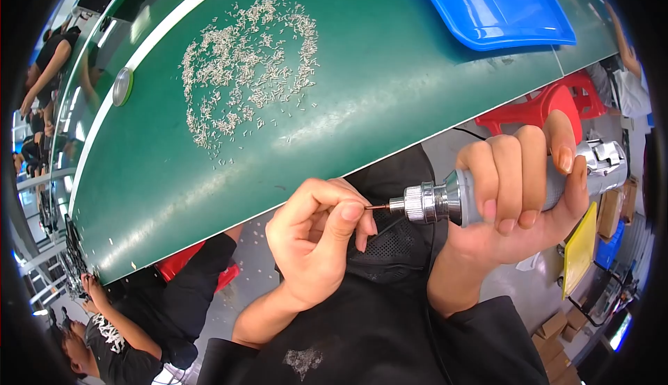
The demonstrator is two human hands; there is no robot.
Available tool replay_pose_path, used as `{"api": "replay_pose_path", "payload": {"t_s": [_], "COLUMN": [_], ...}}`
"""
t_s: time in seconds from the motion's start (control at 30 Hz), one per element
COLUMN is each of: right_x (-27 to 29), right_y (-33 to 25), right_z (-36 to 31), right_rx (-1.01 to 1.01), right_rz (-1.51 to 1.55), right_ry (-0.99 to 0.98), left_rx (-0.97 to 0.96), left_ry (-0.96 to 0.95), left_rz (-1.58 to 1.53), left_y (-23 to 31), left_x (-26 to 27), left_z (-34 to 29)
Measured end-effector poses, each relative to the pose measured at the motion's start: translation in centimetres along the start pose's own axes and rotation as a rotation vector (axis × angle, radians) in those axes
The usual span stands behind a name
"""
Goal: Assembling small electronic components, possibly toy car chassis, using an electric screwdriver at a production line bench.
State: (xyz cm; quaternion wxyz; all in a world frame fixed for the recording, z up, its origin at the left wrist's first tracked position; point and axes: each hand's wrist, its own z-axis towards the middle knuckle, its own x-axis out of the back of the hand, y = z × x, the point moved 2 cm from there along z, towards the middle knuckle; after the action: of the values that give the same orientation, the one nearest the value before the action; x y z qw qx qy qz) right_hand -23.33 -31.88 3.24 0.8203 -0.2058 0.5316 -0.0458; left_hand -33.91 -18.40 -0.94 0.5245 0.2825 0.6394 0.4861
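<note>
My right hand [522,190] grips a silver handheld rotary tool [452,197] whose thin bit points left. My left hand [316,235] pinches a tiny part between thumb and forefinger right at the tip of that bit [378,207]; the part itself is too small to make out. Both hands are held over my lap, just off the near edge of the green table [390,72]. A spread of several small pale metal pins [247,72] lies on the table beyond the hands.
A blue plastic tray [487,2] sits at the table's far right. A round silver disc [122,86] lies near the left edge. Red stools [539,107] stand on the floor, cardboard boxes [553,336] lower right. Other people sit at left and lower left [111,329].
</note>
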Motion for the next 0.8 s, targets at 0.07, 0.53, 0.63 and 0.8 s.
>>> {"api": "replay_pose_path", "payload": {"t_s": [0.07,0.53,0.63,0.8], "right_x": [0.1,2.4,2.8,3.1], "right_y": [0.1,0.1,-0.2,-0.7], "right_z": [-0.2,0.0,0.3,1.7], "right_rx": [0.014,0.015,0.040,0.037], "right_rz": [-0.007,0.086,0.073,0.020], "right_ry": [0.022,0.134,0.190,0.326], "left_rx": [-0.069,-0.139,-0.119,-0.430], "left_ry": [0.030,-0.142,-0.069,-0.164], "left_rz": [0.095,0.385,0.394,0.799], "left_y": [-0.2,-1.1,-0.6,3.2], "left_x": [-0.3,-0.7,-0.8,0.8], "left_z": [-0.1,1.1,1.1,3.3]}}
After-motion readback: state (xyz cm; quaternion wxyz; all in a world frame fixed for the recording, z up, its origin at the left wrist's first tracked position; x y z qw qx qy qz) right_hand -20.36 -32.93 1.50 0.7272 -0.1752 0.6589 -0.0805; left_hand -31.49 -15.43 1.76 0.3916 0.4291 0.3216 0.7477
